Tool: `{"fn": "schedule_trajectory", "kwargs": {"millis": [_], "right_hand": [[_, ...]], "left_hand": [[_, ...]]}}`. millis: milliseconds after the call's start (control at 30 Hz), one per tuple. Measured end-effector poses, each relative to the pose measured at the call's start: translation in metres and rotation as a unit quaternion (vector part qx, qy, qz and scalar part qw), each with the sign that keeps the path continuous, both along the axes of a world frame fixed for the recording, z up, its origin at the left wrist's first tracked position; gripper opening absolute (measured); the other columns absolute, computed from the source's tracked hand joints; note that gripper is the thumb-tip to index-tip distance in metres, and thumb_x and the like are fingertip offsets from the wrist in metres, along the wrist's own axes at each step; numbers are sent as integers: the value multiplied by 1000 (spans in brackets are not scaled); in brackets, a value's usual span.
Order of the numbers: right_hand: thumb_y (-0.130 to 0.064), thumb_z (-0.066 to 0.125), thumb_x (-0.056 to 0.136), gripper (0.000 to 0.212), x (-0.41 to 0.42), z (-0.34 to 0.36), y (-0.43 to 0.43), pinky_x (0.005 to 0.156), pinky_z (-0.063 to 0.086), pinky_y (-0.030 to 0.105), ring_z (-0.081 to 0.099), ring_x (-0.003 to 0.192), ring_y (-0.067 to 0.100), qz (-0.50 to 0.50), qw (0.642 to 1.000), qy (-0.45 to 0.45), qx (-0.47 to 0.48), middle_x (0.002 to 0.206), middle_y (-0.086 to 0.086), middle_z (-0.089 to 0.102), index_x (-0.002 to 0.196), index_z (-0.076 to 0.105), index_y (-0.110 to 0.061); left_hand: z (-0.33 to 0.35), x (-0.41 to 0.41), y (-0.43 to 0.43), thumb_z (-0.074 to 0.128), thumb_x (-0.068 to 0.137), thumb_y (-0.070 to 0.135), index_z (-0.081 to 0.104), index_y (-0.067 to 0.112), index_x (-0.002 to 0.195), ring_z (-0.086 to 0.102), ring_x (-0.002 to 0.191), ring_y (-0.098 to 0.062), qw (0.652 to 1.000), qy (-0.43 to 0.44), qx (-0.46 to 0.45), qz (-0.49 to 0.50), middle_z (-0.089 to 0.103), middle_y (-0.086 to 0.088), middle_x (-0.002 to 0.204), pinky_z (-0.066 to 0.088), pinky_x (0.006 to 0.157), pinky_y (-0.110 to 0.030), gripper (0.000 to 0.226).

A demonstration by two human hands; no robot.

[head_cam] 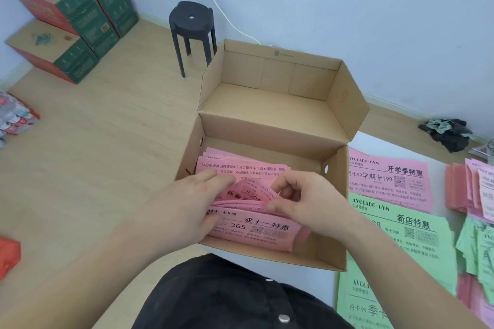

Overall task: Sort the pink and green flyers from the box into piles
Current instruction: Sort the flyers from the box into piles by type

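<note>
We see the room bright and evenly lit by soft, diffuse light. Shadows are faint: a pale one by the stool [187, 23], a mild darkening along the inner walls of the box [331, 235]. Print on the pink flyers [254, 227] in the middle reads fairly sharp, while the green flyers [475, 246] at the right edge smear. The wide lens bows the far edge of the floor [107, 155] and stretches the cartons [80, 16] at left.

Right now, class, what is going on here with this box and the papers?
A person has both hands in the cardboard box, leafing through the pink flyers stacked inside. The left hand rests flat on them with straight fingers; the right hand pinches some sheets with curled fingers. Beside the box, a pink pile and green flyers already lie sorted.
</note>
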State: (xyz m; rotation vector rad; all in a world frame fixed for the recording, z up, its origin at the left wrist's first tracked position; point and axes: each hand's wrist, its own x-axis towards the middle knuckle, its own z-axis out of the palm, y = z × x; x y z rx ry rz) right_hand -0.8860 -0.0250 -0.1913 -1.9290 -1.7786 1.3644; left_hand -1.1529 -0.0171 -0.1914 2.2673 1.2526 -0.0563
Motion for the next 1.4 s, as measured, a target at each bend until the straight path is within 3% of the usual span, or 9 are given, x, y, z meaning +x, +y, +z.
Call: {"fn": "schedule_trajectory", "kwargs": {"millis": [167,367,667,800,1000,1067,1167,1267,1400], "right_hand": [[-27,68,98,18,3,-6,-4,63,52,25,64,68,12,-35,998,-48,28,75,-8,70,79,68,-28],[-28,61,102,19,4,-7,-5,59,45,18,58,61,6,-94,993,-28,60,71,-12,71,84,63,-29],[-25,59,104,17,3,12,-3,55,42,14,48,55,3,-55,997,54,-5,61,-17,63,89,67,-21],[-42,67,98,14,3,22,-2,71,54,21,68,73,2,-25,996,81,-12,79,-23,74,95,71,-29],[-37,80,88,17,4,18,1,68,55,34,66,73,14,-26,999,-27,38,77,-7,73,79,70,-25],[-31,77,92,17,10,21,-1,65,57,30,70,70,13,-119,992,33,33,76,-5,75,79,72,-22],[-27,69,100,15,18,23,-4,81,64,51,78,85,22,-231,956,176,-28,90,2,80,94,77,-16],[-23,61,105,19,16,23,-5,92,58,61,77,98,29,-245,932,260,-52,103,8,80,107,78,-14],[-17,64,102,17,13,26,-2,96,57,60,76,103,31,-247,920,302,-44,109,9,79,113,77,-14]], "left_hand": [[3,-7,-6,69,92,25,43,45,148,43,89,3,1000,-25,16,-8,39,40,92,39,77,-17,65],[1,-20,-8,61,90,37,66,41,92,50,86,7,997,-55,18,-43,55,25,89,42,66,-16,7],[8,5,16,69,97,31,72,33,89,62,86,1,987,-103,-39,119,70,23,86,49,77,-23,9],[13,10,26,75,93,33,75,35,86,65,87,2,975,-120,-91,164,72,24,88,52,76,-22,7],[25,23,39,85,84,32,75,30,92,72,79,-2,932,-218,-154,247,76,16,83,57,69,-21,13],[24,18,42,88,81,34,73,23,100,77,84,-15,898,-273,-193,284,80,5,89,64,79,-39,27],[22,13,40,90,80,29,75,12,108,75,102,-35,824,-389,-258,321,79,-12,104,56,99,-59,36],[24,35,31,70,98,18,80,14,108,74,108,-33,784,-445,-304,307,78,-13,114,55,100,-52,14],[26,61,23,60,105,17,84,25,86,74,78,-7,829,-384,-209,350,81,2,90,54,75,-28,31]]}}
